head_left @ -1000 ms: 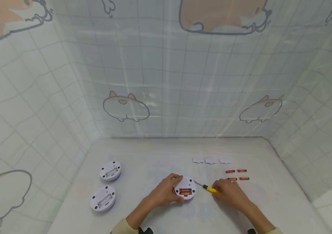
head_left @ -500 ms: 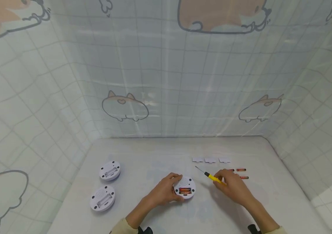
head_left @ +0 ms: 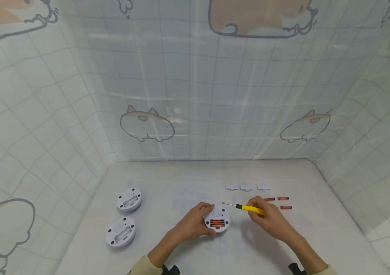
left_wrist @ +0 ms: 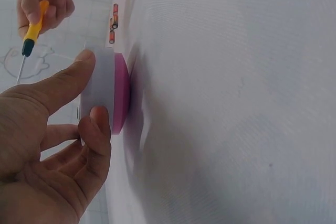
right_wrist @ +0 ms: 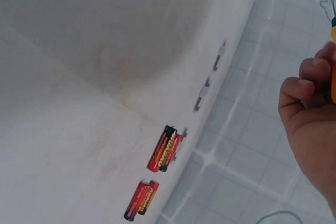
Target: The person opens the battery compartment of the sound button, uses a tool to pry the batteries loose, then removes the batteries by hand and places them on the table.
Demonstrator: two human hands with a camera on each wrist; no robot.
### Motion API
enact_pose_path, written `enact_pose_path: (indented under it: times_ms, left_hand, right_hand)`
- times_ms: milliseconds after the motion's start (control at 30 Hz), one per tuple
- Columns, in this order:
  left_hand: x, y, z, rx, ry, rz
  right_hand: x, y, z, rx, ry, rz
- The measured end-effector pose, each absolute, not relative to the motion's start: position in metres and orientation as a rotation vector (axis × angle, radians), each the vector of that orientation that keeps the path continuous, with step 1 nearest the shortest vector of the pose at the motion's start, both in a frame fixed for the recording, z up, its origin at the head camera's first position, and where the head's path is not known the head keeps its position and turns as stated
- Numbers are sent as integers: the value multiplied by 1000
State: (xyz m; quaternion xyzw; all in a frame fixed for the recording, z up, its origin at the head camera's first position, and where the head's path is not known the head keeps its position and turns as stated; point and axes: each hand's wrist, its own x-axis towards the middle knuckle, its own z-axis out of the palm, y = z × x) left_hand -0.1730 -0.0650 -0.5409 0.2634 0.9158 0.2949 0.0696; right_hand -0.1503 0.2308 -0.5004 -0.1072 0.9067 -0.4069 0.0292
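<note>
My left hand (head_left: 193, 223) grips the rim of a round white device (head_left: 216, 212), with thumb and fingers on its side. The device lies battery side up, and red batteries (head_left: 217, 223) sit in its uncovered compartment. Seen from the left wrist, its lower part is a pink dome (left_wrist: 122, 93). My right hand (head_left: 273, 218) holds a screwdriver (head_left: 252, 209) by its yellow handle. The metal shaft points left, and its tip hovers above and just right of the device, apart from it. In the right wrist view, only a bit of the handle shows beside the right hand (right_wrist: 315, 114).
Two similar devices, one behind (head_left: 129, 199) and one in front (head_left: 121, 232), lie at the left with bare battery slots. Three white covers (head_left: 246, 187) line up at the back right. Loose red batteries (head_left: 286, 207) lie beyond the right hand. Patterned sheeting (head_left: 195, 95) walls the table.
My right hand has lifted the screwdriver off to the back right, then swung it level and leftward, its tip nearing the device. The left hand and the device have stayed in place.
</note>
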Motion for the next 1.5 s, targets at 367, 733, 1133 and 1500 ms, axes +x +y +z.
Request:
enact_pose_path:
  times_ms: [367,733,1133,1500]
  left_hand:
    - [-176,-62,-541,777,2782,874]
    - [-183,-55,-541,753,2813,901]
    - [-179,-48,-539,701,2843,901]
    - [-181,-47,-540,678,2875,883]
  right_hand:
    - [-154,230,-504,-460,2885,-1001]
    - [-156,226,-498,-531,2980,-891]
    - [-145,201,-478,-549,3150,-373]
    - [-145,195,-480,-828,3264,-263]
